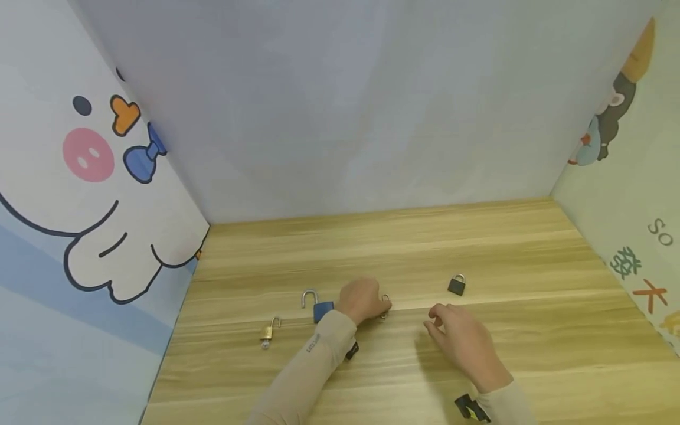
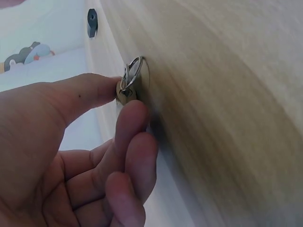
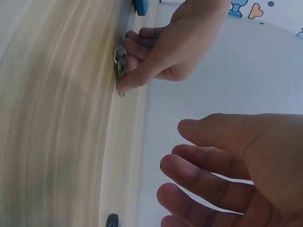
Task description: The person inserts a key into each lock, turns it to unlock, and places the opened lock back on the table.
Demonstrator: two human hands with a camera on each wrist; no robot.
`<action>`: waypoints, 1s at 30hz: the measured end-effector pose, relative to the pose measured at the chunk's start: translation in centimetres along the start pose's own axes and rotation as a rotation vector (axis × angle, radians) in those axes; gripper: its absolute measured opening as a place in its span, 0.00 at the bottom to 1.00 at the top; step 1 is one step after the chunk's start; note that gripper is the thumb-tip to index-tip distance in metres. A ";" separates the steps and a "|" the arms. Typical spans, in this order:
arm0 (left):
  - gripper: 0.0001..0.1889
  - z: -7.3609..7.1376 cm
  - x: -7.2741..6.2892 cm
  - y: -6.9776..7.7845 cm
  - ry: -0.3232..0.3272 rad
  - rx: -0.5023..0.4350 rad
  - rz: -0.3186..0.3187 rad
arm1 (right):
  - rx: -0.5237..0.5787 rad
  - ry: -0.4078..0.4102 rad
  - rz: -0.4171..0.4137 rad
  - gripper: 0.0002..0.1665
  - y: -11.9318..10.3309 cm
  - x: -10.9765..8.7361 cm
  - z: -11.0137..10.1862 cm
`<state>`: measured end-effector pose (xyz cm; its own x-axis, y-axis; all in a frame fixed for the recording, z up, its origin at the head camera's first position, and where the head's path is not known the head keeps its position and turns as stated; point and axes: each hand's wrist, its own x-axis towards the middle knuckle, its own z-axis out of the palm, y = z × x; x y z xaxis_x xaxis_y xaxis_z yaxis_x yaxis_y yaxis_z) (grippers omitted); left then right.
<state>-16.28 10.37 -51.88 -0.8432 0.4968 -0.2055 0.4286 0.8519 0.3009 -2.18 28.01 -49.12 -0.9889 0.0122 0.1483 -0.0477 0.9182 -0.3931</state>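
My left hand [image 1: 363, 301] pinches a small brass padlock [image 2: 124, 94] between thumb and fingers, low over the wooden table. A key with a split ring [image 2: 135, 71] is in the padlock's underside, and the silver shackle shows past the fingertips in the head view. My right hand [image 1: 464, 342] hovers to the right with its fingers loosely bent and nothing in them. Just left of my left hand lies a blue padlock [image 1: 323, 311], its shackle raised open. Beyond my right hand is a dark padlock [image 1: 457, 286] with its shackle down.
Farther left, another brass padlock [image 1: 267, 332] lies with its shackle open and a key at its base. The wooden table [image 1: 372, 242] meets a pale back wall [image 1: 340, 118]. Printed panels [image 1: 143, 236] flank it on both sides.
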 end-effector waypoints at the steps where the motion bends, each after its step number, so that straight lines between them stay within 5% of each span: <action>1: 0.28 0.0 0.1 0.1 -0.007 -0.003 -0.003 | 0.006 -0.001 0.010 0.07 0.3 -0.2 -0.2; 15: 0.31 -0.6 1.5 2.3 0.027 0.028 0.039 | 0.076 -0.028 0.159 0.10 5.0 -2.9 -1.8; 30: 0.30 0.5 4.8 8.0 0.002 0.081 0.127 | 0.054 0.021 0.205 0.10 7.1 -3.8 -2.6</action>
<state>-16.67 19.68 -50.93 -0.7809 0.6014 -0.1690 0.5568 0.7927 0.2482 1.56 35.46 -50.13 -0.9756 0.2051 0.0788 0.1459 0.8730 -0.4653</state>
